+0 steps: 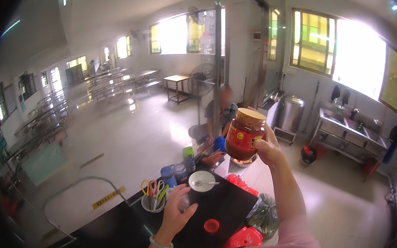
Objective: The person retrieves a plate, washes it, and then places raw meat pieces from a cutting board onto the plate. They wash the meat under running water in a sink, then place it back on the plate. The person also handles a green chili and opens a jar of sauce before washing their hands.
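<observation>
Raised in front of me, a glass jar of red sauce [241, 137] with a gold lid is held in my right hand [268, 146], its thumb on the label. My left hand [178, 208] is over the black tabletop [195, 237] with its fingers apart. A small clear object [184, 202] shows beside its fingers; whether they touch it cannot be told. Beyond that hand stands a white bowl [206, 176] with a metal spoon [207, 183] in it. A round red lid [211, 225] lies on the tabletop, right of my left hand.
A cup of scissors [152, 203], blue containers [168, 176] and a green-capped can [189, 159] stand along the far side. Near the right edge are a red patterned box [246, 237] and bagged green vegetables [264, 212]. Another person [220, 111] sits low beyond the table.
</observation>
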The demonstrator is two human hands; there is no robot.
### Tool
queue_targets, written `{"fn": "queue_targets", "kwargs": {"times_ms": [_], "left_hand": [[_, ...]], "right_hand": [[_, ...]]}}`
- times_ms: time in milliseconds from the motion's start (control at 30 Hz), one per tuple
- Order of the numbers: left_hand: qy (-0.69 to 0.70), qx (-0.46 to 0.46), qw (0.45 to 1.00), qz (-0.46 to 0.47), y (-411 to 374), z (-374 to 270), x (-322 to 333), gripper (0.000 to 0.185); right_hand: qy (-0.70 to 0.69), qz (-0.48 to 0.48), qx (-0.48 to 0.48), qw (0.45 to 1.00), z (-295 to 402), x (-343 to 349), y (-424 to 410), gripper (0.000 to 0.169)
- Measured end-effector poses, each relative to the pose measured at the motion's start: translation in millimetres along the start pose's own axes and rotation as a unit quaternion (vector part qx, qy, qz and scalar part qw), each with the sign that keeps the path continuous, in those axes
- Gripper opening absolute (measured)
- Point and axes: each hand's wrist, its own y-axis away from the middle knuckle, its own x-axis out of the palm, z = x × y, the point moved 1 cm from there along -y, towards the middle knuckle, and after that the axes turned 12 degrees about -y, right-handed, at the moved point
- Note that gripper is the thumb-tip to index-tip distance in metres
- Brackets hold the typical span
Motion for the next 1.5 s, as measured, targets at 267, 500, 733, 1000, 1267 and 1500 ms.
{"fn": "queue_targets", "kwargs": {"times_ms": [267, 500, 733, 1000, 1267, 1500], "left_hand": [[0.431, -0.039, 0.888, 0.157, -46.1, -42.6, 23.0, 0.065], [0.622, -0.006, 0.766, 0.163, -42.2, -36.4, 21.2, 0.08], [0.58, 0.016, 0.813, 0.042, -40.5, -38.1, 6.6, 0.083], [0.518, 0.039, 0.852, -0.065, -47.1, -23.2, -31.0, 0.085], [0.469, 0.043, 0.868, -0.156, -48.1, -20.9, -51.0, 0.085], [0.378, 0.046, 0.89, -0.251, -42.2, -15.4, -70.3, 0.084]], "right_hand": [[-0.151, 0.123, 0.072, 0.978, -57.7, 32.1, -1.4, 0.108], [-0.214, 0.24, 0.16, 0.933, -99.0, 74.0, -6.0, 0.127], [-0.224, 0.256, 0.17, 0.925, -110.6, 92.1, -16.6, 0.122], [-0.187, 0.045, 0.236, 0.953, -181.1, 46.5, 37.7, 0.069], [0.521, 0.195, 0.206, 0.805, -311.9, 6.2, 228.9, 0.087], [0.59, 0.292, 0.268, 0.703, -327.7, 22.3, 252.4, 0.093]]}}
